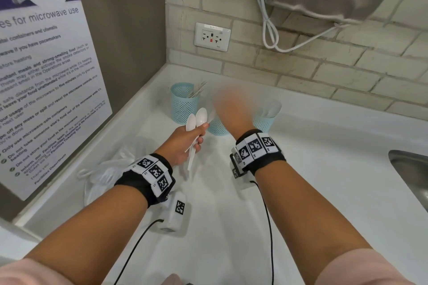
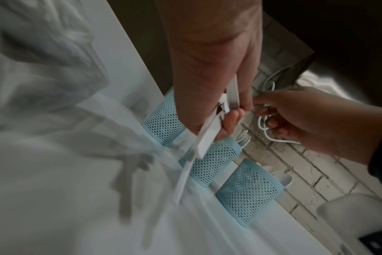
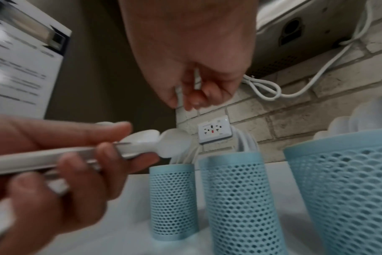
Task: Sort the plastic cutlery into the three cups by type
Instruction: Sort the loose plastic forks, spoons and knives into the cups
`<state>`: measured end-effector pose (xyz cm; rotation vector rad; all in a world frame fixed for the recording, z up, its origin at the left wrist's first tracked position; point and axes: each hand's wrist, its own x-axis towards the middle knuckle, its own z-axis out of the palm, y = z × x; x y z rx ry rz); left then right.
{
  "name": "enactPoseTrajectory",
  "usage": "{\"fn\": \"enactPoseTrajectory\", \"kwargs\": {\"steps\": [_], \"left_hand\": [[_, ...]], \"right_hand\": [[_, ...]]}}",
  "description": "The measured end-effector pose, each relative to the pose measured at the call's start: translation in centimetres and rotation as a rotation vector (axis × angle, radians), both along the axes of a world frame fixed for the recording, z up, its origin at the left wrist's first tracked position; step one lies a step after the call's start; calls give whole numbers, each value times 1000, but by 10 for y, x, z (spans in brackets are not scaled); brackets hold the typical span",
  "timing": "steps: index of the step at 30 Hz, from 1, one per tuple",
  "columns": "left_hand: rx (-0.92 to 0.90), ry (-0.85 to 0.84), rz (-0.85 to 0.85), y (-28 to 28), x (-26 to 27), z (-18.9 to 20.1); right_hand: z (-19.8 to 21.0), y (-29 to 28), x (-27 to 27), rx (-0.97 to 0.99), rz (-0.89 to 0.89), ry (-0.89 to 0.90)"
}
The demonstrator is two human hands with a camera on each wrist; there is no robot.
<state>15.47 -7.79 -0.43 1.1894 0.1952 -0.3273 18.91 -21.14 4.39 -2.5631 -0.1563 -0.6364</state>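
Observation:
Three blue mesh cups stand in a row near the back wall. The left cup holds forks and the right cup holds spoons. The middle cup is mostly hidden behind my right hand, which is blurred above it. In the right wrist view my right hand pinches a thin white cutlery piece; its type is hidden. My left hand grips several white spoons by the handles, bowls up, just left of the middle cup.
A crumpled clear plastic bag lies on the white counter at the left. A steel sink cuts in at the right edge. On the brick wall are an outlet and a looped white cord. A poster covers the left wall.

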Motion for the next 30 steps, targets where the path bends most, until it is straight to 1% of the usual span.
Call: {"fn": "enactPoseTrajectory", "kwargs": {"steps": [2, 3, 5, 6, 7, 9, 12, 16, 19, 25, 28, 30], "left_hand": [[-7, -6, 9, -1, -1, 1], [-6, -8, 4, -2, -1, 1], [0, -5, -15, -2, -3, 1], [-2, -2, -29, -1, -3, 1], [-12, 1, -45, 0, -4, 0], [-34, 0, -95, 2, -5, 1], [-20, 3, -160, 0, -8, 5], [-1, 10, -186, -4, -11, 10], [19, 11, -192, -4, -13, 11], [17, 20, -249, -5, -15, 17], [21, 29, -231, -4, -15, 17], [58, 15, -213, -5, -15, 16]], "right_hand": [[-1, 7, -3, -10, -45, 156], [-1, 9, -4, 37, -33, 255], [-2, 8, -3, 289, 22, 441], [-2, 6, -3, 402, 36, 499], [-1, 3, -4, 470, 39, 531], [0, -2, -7, 545, 48, 546], [-3, -4, -10, 620, 94, 538], [-6, -8, -15, 683, 188, 553], [-4, -13, -21, 750, 224, 570], [-7, -13, -28, 794, 231, 553], [-9, -12, -26, 758, 176, 473], [-11, -11, -24, 738, 141, 427]]}}
